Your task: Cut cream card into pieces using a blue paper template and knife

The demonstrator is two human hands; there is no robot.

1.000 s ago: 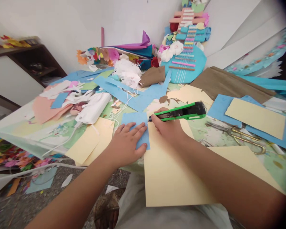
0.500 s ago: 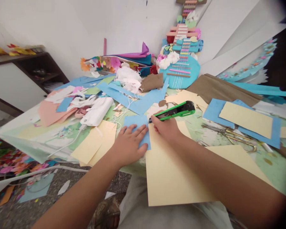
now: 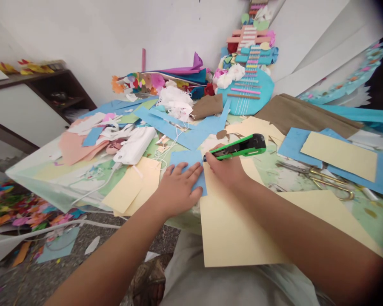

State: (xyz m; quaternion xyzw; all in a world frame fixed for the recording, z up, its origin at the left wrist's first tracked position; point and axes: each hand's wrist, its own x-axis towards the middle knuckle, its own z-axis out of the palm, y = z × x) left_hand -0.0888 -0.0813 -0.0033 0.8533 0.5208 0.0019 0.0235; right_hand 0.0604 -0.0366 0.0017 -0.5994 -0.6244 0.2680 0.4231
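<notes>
My left hand lies flat, fingers spread, pressing a small blue paper piece onto the table. My right hand grips a green and black utility knife, its tip at the blue piece's right edge where it meets a large cream sheet. The cream sheet lies under my right forearm and hangs over the table's near edge.
A white power bank with a cable lies left of my hands. Scissors with gold handles rest at the right, near blue and cream cards. Paper scraps, paper flowers and a paper guitar crowd the back. A dark shelf stands at the left.
Both hands stay in place on the blue piece and the knife. The knife's tip has barely shifted along the paper edge; the view has drifted slightly.
</notes>
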